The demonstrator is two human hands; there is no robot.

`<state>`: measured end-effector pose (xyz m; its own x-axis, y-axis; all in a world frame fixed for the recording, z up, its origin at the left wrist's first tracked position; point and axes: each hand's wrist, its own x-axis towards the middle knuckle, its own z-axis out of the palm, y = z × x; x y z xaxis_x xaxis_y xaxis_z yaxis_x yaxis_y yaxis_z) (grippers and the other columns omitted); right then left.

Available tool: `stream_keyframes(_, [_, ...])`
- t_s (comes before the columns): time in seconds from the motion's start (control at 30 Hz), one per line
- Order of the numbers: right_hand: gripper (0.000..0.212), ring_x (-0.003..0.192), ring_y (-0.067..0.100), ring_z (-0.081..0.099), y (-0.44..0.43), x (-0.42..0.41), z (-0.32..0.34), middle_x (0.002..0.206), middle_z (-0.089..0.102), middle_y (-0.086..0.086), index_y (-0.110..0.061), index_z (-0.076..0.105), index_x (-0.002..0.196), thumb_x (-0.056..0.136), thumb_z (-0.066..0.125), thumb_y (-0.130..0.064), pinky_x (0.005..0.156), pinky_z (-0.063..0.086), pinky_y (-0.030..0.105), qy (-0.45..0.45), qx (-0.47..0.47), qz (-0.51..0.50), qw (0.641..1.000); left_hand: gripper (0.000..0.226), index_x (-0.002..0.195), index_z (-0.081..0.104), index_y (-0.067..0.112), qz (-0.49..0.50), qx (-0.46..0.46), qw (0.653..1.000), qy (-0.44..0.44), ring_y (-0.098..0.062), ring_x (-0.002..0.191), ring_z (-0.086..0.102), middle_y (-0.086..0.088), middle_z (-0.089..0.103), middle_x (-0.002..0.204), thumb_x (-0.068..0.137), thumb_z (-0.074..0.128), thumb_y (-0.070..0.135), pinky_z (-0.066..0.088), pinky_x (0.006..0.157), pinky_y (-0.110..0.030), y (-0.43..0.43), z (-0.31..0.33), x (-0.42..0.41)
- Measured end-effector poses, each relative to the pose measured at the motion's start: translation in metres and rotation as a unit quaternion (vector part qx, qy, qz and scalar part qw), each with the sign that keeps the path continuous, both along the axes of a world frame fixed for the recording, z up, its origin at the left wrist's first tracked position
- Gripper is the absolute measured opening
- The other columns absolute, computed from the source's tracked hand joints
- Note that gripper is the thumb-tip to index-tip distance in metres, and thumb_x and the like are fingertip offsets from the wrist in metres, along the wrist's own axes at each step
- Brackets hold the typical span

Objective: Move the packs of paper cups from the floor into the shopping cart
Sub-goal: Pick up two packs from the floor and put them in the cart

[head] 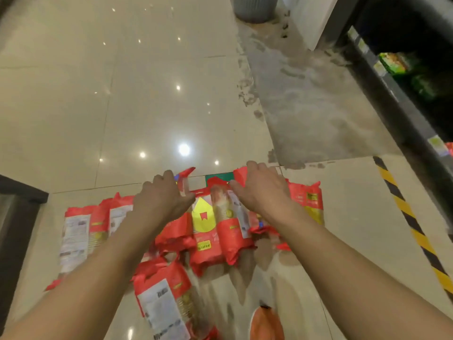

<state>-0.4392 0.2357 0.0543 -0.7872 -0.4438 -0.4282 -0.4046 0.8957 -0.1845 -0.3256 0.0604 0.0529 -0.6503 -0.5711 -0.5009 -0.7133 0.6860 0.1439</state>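
A: What is held at this moment?

B: The red top flaps of two packs of paper cups [208, 227] are pinched, one by the left hand [163, 201] and one by the right hand [261, 192]; each grip is closed on thin film only. The packs lie crowded on the floor [122, 94], some overlapping. No shopping cart is seen.

A: What could go wrong?

B: A flap could be torn or slipped from, since the whole weight would be hung from it. Neighbouring packs could be dragged along where they overlap.

A: And room for moving?

B: Open tile is left ahead. The right is bounded by a striped floor line [414, 231] and a dark shelf [404, 99]; a dark edge [17, 192] stands left.
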Motion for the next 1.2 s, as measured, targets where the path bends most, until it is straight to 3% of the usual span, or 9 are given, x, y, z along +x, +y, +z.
stream_keyframes(0.13, [0.073,0.140,0.041,0.047,0.006,-0.003,-0.101,0.154,0.050,0.019,-0.007,0.042,0.152,0.104,0.048,-0.062,0.112,0.041,0.050,0.013,0.001,-0.035,0.999,0.088,0.162,0.031,0.009,0.042,0.014,0.999,0.029,-0.046,0.142,0.050,-0.022,0.046,0.159,0.097,0.057,0.062,0.046,0.111,-0.051,-0.001,-0.097,0.003])
stream_keyframes(0.27, [0.074,0.140,0.042,0.046,0.017,-0.012,-0.170,0.154,0.049,0.022,-0.004,0.039,0.154,0.106,0.041,-0.060,0.110,0.042,0.052,0.050,0.012,-0.082,0.995,0.102,0.173,-0.003,0.015,-0.007,-0.015,1.000,0.027,-0.043,0.163,0.022,-0.019,0.004,0.180,0.102,0.058,0.057,0.031,0.127,-0.055,-0.004,-0.163,0.002])
stream_keyframes(0.4, [0.088,0.142,0.045,0.045,0.026,-0.022,-0.210,0.156,0.047,0.023,-0.002,0.032,0.158,0.103,0.040,-0.070,0.112,0.044,0.057,0.045,0.016,-0.120,0.992,0.120,0.167,-0.032,0.029,-0.049,-0.065,0.996,0.040,-0.051,0.160,0.021,-0.028,-0.022,0.177,0.097,0.056,0.071,0.038,0.119,-0.062,-0.006,-0.224,-0.003])
stream_keyframes(0.5, [0.097,0.144,0.046,0.044,0.027,-0.028,-0.232,0.160,0.043,0.026,-0.001,0.022,0.163,0.101,0.038,-0.073,0.116,0.041,0.058,0.035,0.006,-0.138,0.990,0.139,0.168,-0.029,0.028,0.013,-0.076,0.996,0.052,-0.057,0.154,0.030,-0.030,-0.008,0.178,0.078,0.061,0.083,0.047,0.108,-0.067,-0.017,-0.268,-0.005])
stream_keyframes(0.57, [0.097,0.144,0.047,0.044,0.026,-0.028,-0.242,0.161,0.041,0.026,-0.002,0.018,0.165,0.101,0.039,-0.072,0.115,0.041,0.057,0.023,-0.008,-0.149,0.988,0.143,0.171,-0.022,0.020,0.066,-0.055,0.995,0.055,-0.059,0.155,0.029,-0.027,-0.002,0.179,0.077,0.069,0.079,0.046,0.110,-0.069,-0.020,-0.275,-0.003])
stream_keyframes(0.67, [0.098,0.142,0.048,0.045,0.022,-0.026,-0.251,0.161,0.037,0.026,-0.003,0.018,0.163,0.100,0.047,-0.073,0.110,0.045,0.056,0.017,-0.016,-0.156,0.987,0.137,0.171,-0.014,0.006,0.127,-0.026,0.990,0.049,-0.058,0.154,0.032,-0.025,0.002,0.180,0.087,0.080,0.061,0.039,0.119,-0.065,-0.016,-0.264,0.002])
stream_keyframes(0.77, [0.102,0.141,0.049,0.045,0.016,-0.024,-0.260,0.161,0.035,0.027,-0.004,0.017,0.163,0.097,0.056,-0.071,0.107,0.048,0.059,0.027,-0.008,-0.160,0.987,0.136,0.170,-0.011,0.001,0.123,-0.018,0.991,0.055,-0.055,0.153,0.038,-0.029,0.011,0.177,0.088,0.081,0.059,0.039,0.121,-0.060,-0.021,-0.267,0.003])
stream_keyframes(0.97, [0.102,0.138,0.050,0.047,0.008,-0.025,-0.267,0.154,0.036,0.026,-0.003,0.016,0.163,0.096,0.066,-0.062,0.103,0.052,0.059,0.041,-0.006,-0.176,0.984,0.121,0.170,-0.002,0.000,0.099,-0.016,0.993,0.056,-0.054,0.142,0.052,-0.028,0.028,0.170,0.092,0.076,0.051,0.048,0.111,-0.058,-0.031,-0.268,0.004])
stream_keyframes(1.2, [0.084,0.124,0.044,0.061,0.015,-0.035,-0.253,0.142,0.052,0.023,0.002,0.033,0.152,0.093,0.074,-0.041,0.097,0.053,0.049,0.038,-0.061,-0.202,0.977,0.103,0.158,0.026,-0.006,0.144,0.016,0.984,0.108,-0.055,0.130,0.056,-0.031,0.045,0.148,0.083,0.085,0.032,0.049,0.103,-0.055,-0.043,-0.249,0.013])
